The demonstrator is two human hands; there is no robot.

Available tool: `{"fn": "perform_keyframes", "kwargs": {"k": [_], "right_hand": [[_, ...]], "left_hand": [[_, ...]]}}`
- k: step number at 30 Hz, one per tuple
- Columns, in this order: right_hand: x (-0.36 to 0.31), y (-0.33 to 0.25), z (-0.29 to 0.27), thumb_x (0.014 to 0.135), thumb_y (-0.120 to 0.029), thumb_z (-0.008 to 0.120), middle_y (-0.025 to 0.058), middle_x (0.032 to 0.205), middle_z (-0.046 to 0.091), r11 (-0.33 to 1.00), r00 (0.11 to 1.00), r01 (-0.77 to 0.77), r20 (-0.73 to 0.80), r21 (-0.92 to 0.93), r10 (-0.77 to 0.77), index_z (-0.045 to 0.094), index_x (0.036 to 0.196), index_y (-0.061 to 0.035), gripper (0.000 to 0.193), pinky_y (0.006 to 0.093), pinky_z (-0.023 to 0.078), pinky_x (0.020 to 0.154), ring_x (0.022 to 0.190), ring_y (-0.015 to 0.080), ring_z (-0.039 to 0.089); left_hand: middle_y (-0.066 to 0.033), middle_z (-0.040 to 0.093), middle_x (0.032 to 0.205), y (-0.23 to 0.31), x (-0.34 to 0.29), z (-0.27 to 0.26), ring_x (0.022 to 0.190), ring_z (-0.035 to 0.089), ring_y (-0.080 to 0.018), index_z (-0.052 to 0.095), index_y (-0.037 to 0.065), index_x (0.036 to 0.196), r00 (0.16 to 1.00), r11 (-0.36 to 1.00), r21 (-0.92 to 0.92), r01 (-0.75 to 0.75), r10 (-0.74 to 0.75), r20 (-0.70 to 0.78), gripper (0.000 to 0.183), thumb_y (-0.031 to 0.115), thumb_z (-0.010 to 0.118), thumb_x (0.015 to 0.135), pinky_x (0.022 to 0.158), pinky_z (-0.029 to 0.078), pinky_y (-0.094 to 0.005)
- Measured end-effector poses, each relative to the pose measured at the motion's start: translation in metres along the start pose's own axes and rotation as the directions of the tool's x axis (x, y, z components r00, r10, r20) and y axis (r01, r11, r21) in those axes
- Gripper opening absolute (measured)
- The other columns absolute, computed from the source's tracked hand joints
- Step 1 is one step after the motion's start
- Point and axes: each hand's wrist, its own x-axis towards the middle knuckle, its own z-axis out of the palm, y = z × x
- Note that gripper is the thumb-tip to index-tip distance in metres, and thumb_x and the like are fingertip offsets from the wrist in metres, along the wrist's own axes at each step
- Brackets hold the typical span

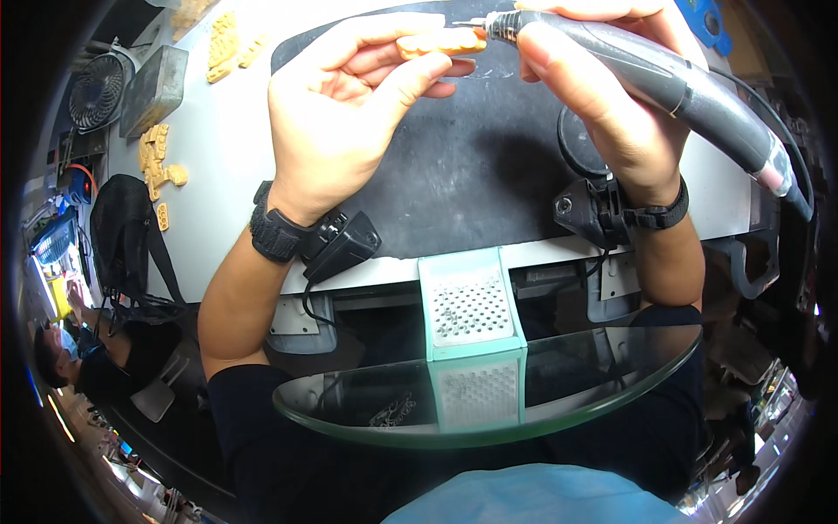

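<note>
My left hand (pixel 327 131) pinches a small, elongated orange-tan piece (pixel 441 44) between thumb and fingers, near the top edge of the picture. It has a bumpy edge; its exact kind does not show. In my right hand (pixel 624 131) is a thick, dark grey rotary handpiece (pixel 642 70), gripped much like a pen. Its thin metal bit (pixel 469 23) points left and lies right by the upper edge of the piece; I cannot tell whether they touch. From the handpiece's rear end a black cord (pixel 805 166) curves up along the right side.
Under my hands lies a dark mat (pixel 454 183) on a white table (pixel 209 148). Several tan moulded pieces (pixel 154 162) lie at the left, near a metal box (pixel 154 90) and a fan (pixel 99 92). A perforated tray (pixel 471 306) and curved glass shield (pixel 489 397) are close to my body.
</note>
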Motion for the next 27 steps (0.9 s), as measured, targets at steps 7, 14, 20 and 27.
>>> {"fn": "perform_keyframes", "kwargs": {"k": [7, 14, 20, 27], "right_hand": [[-0.004, -0.003, 0.004, 0.082, 0.003, 0.065, 0.0155, 0.092, 0.066, 0.962, 0.977, -0.19, -0.056, 0.196, 0.205, 0.048, 0.113, 0.0065, 0.036, 0.0244, 0.05, 0.065, 0.08, 0.0166, 0.065], [-0.005, -0.012, 0.004, 0.082, 0.002, 0.066, 0.0153, 0.093, 0.066, 0.957, 0.963, -0.262, -0.037, 0.121, 0.268, 0.046, 0.115, 0.0057, 0.039, 0.026, 0.052, 0.067, 0.081, 0.0172, 0.065], [-0.002, -0.002, 0.001, 0.085, -0.001, 0.064, 0.0121, 0.09, 0.065, 0.979, 0.988, -0.153, 0.01, 0.136, 0.153, 0.055, 0.108, 0.0078, 0.027, 0.0251, 0.049, 0.064, 0.077, 0.0142, 0.062], [0.011, -0.009, 0.022, 0.086, -0.008, 0.064, 0.009, 0.083, 0.064, 0.986, 0.993, -0.021, -0.122, -0.164, 0.001, 0.06, 0.104, 0.0078, 0.024, 0.0249, 0.048, 0.063, 0.071, 0.015, 0.061]], "left_hand": [[-0.0217, 0.065, 0.105, 0.001, 0.001, 0.0, 0.094, 0.067, -0.0303, 0.053, -0.01, 0.117, 1.0, 1.0, 0.01, 0.007, -0.007, 0.002, 0.029, -0.007, 0.058, 0.089, 0.08, 0.059, -0.0385], [-0.0217, 0.065, 0.105, 0.0, -0.001, -0.001, 0.092, 0.068, -0.0292, 0.053, -0.01, 0.117, 1.0, 1.0, 0.019, 0.022, -0.022, -0.008, 0.028, -0.006, 0.057, 0.089, 0.08, 0.059, -0.0378], [-0.0219, 0.065, 0.105, 0.002, -0.003, 0.001, 0.093, 0.068, -0.0296, 0.053, -0.01, 0.116, 1.0, 1.0, 0.024, 0.014, -0.014, 0.007, 0.027, -0.005, 0.057, 0.09, 0.08, 0.059, -0.0371], [-0.0232, 0.066, 0.105, 0.007, 0.0, 0.004, 0.092, 0.068, -0.0313, 0.053, -0.012, 0.115, 1.0, 0.999, 0.032, 0.03, -0.03, 0.009, 0.025, -0.001, 0.056, 0.092, 0.079, 0.059, -0.0342]]}}
